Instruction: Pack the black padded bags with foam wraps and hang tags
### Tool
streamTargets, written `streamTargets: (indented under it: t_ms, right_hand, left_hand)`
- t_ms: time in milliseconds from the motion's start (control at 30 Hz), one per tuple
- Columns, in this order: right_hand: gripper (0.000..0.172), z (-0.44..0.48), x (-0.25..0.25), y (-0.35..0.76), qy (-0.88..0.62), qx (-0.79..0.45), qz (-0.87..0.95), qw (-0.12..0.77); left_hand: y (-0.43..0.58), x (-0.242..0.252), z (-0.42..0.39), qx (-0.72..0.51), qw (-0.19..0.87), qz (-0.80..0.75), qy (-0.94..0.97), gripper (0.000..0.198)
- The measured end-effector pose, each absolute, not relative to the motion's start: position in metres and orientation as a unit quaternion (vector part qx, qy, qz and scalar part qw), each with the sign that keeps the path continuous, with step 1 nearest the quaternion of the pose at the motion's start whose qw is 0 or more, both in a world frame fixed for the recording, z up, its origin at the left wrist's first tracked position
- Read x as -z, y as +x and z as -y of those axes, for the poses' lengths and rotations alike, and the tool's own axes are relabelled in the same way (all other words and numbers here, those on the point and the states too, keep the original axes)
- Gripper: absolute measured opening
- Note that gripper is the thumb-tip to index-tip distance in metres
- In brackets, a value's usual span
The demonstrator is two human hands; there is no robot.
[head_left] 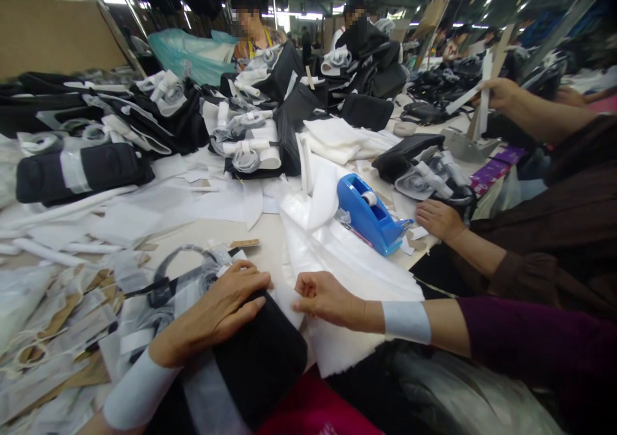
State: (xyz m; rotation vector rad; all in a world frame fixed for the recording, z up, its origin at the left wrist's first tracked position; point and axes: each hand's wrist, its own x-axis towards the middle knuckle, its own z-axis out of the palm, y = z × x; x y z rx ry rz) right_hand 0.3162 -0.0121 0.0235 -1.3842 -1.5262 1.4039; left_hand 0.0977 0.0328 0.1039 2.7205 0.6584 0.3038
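My left hand (219,310) lies flat, fingers stretched out, on a black bag (260,358) near the front edge of the table. My right hand (325,299) hovers just right of it with its fingers curled into a pinch at the edge of a white foam sheet (347,261); what it pinches is too small to name. Both wrists wear white cuffs. A blue tape dispenser (371,215) stands on the foam sheet beyond my right hand.
A co-worker at the right rests one hand (436,220) by the dispenser and holds a white strip (475,91) with the other. Wrapped black bags (81,171) and white paper scraps cover the table (216,232). Two more people sit at the far side.
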Motion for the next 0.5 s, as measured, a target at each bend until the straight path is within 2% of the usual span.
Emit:
streamTargets:
  t_ms: [167, 300, 367, 500]
  right_hand:
    - [0.024, 0.012, -0.03, 0.314, -0.457, -0.556, 0.61, 0.332]
    - [0.029, 0.003, -0.032, 0.311, -0.39, -0.614, 0.619, 0.296]
    - [0.023, -0.003, -0.029, 0.304, -0.379, -0.604, 0.639, 0.288]
    - [0.014, -0.003, -0.024, 0.289, -0.415, -0.54, 0.653, 0.331]
  left_hand:
    - [0.098, -0.101, -0.03, -0.089, 0.195, -0.274, 0.938, 0.027]
    - [0.096, -0.095, -0.032, -0.078, 0.228, -0.307, 0.921, 0.02]
    - [0.097, -0.096, -0.033, -0.084, 0.231, -0.309, 0.919, 0.018]
    - [0.1, -0.105, -0.029, -0.066, 0.212, -0.277, 0.935, 0.019]
